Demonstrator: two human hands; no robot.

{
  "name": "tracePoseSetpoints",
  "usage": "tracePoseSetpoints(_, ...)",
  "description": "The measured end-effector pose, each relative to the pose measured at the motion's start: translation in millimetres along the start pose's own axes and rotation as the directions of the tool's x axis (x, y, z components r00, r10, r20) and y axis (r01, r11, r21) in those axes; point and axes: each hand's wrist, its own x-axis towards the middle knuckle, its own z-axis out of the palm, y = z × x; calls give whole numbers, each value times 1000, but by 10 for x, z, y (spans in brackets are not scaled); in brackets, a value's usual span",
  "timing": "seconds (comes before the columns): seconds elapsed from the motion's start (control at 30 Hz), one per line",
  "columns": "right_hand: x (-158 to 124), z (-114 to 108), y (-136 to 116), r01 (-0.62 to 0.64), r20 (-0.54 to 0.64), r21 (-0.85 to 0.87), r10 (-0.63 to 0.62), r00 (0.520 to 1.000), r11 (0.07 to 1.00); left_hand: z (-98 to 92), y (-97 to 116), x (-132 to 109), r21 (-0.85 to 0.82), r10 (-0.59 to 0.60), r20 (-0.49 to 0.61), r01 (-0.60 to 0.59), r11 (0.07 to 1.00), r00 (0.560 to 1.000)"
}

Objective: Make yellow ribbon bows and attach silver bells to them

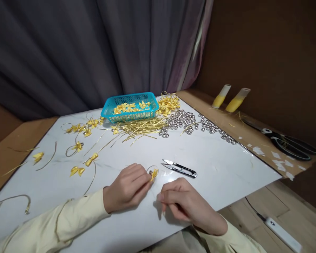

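Observation:
My left hand (pixel 130 184) is closed in a pinch on a small yellow ribbon bow (pixel 154 174). A round metallic bell or bead (pixel 151 172) sits against this bow, and a thin cord loop arcs above it. To the right, apart from the bow, my right hand (pixel 185 202) is held just over the table with thumb and forefinger pressed together. Whatever those fingers hold, if anything, is too small to make out. Beyond the right hand lie thread snips (pixel 180 168), their blades pointing left.
A blue plastic basket (pixel 109 111) of yellow bows stands at the back. Before it lie gold cords (pixel 140 129); silver bells or beads (pixel 180 119) spread to its right. Loose bows (pixel 77 171) lie left. Scissors (pixel 287 144) and two yellow-filled tubes (pixel 237 101) are at the right.

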Motion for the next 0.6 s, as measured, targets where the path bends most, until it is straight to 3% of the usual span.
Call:
tracePoseSetpoints(0.07,9,-52,-51,7,0,-5,-7,1000,1000,-16,3,21,-140,-138,30,141,980,990)
tracePoseSetpoints(0.13,19,-113,-111,4,-18,-58,-5,1000,998,-33,-3,38,-269,-301,114,321,908,947)
tracePoseSetpoints(0.27,38,-207,-214,15,-105,-267,-44,993,964,-43,-32,54,-453,-548,364,657,603,753)
tracePoseSetpoints(0.37,50,-222,-270,9,-152,-402,-76,985,916,-26,-54,53,-568,-561,496,736,368,663)
tracePoseSetpoints(0.43,52,-209,-305,-9,-159,-457,-71,985,889,-13,-63,50,-607,-529,546,742,285,650)
tracePoseSetpoints(0.6,52,-167,-379,-6,-162,-524,-93,982,851,-4,-59,40,-650,-463,606,739,179,646)
